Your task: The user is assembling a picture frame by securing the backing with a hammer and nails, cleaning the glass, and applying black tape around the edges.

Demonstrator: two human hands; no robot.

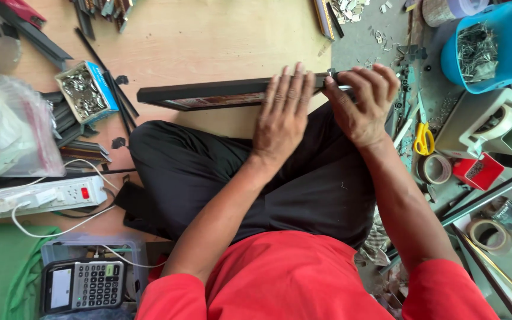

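Note:
A dark picture frame (208,93) stands on edge across my knees, its long black side facing up. My left hand (284,112) lies flat over the frame's right part, fingers spread along its top edge. My right hand (362,102) is closed around the frame's right corner, fingertips pinching something small and metallic there; what it is stays hidden. I sit cross-legged in black trousers (220,172) and a red shirt on a wooden floor.
A small box of metal hangers (84,92) and black frame strips lie at left, with a white power strip (48,194) and a calculator (84,285). At right are yellow scissors (424,139), tape rolls (435,169), and a blue tub of metal clips (486,47).

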